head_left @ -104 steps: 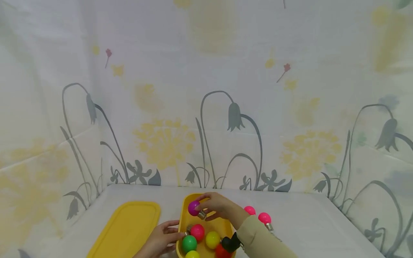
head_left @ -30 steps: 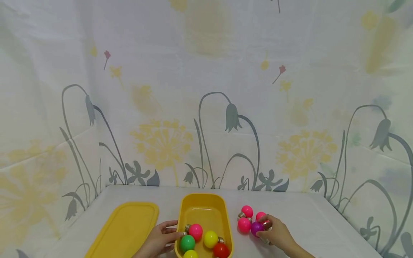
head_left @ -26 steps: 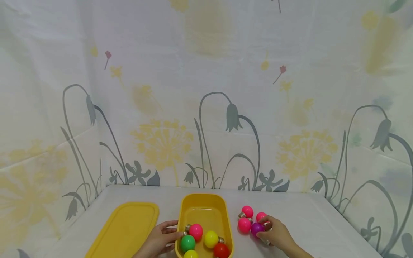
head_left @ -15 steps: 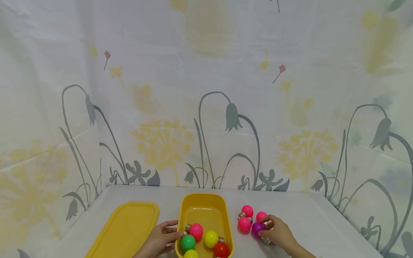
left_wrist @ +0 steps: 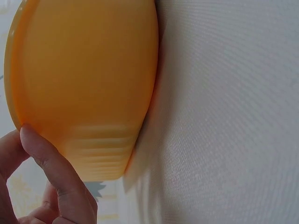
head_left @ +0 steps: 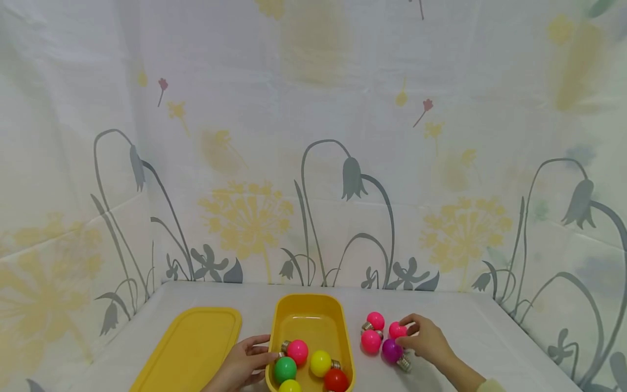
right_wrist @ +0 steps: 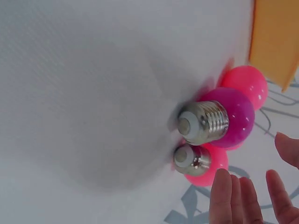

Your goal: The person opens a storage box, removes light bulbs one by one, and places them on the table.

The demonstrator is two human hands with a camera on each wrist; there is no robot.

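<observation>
A purple light bulb (head_left: 392,351) with a silver screw base lies on the white table among several pink bulbs (head_left: 370,342). My right hand (head_left: 425,340) hovers beside it, fingers apart around no object. In the right wrist view the purple bulb (right_wrist: 231,116) rests on the cloth, clear of the fingertips (right_wrist: 222,184). My left hand (head_left: 243,362) pinches the left rim of a yellow plastic box (head_left: 349,340). The left wrist view shows one fingertip (left_wrist: 28,133) against the box's outer wall. Inside are pink, green (head_left: 285,370), yellow (head_left: 320,363) and red (head_left: 336,380) bulbs.
A flat yellow lid (head_left: 196,343) lies left of the box. White table cloth (head_left: 470,332) stretches to the right of the bulbs. A flower-printed curtain (head_left: 313,136) closes off the back and sides.
My right hand carried the purple bulb from over the box to the pink bulbs on the right, then let it go and rose slightly. My left hand stays at the rim.
</observation>
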